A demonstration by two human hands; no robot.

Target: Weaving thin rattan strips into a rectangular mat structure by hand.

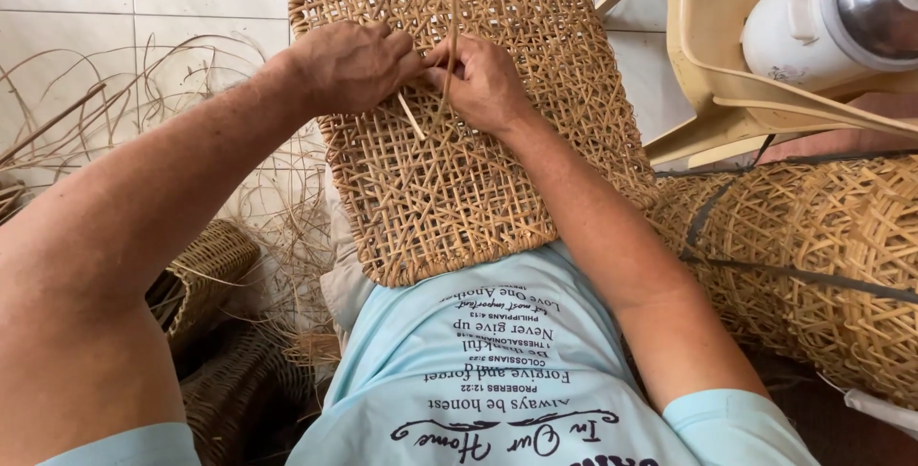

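A flat woven rattan panel (459, 189) with an open lattice weave rests on my lap, leaning away from me. My left hand (349, 65) and my right hand (483, 84) meet near the panel's upper middle. Both pinch thin rattan strips (448, 7) that rise from the weave; one short strip end (411, 117) pokes out below my left hand. My fingertips touch each other over the weave. I wear a light blue shirt (497, 370).
A roll of similar woven rattan (822, 256) lies at my right. Loose rattan strands (143, 93) spread over the white tiled floor at left, above woven baskets (206, 275). A cream plastic chair (708, 55) holding a white and metal jug (832, 17) stands at upper right.
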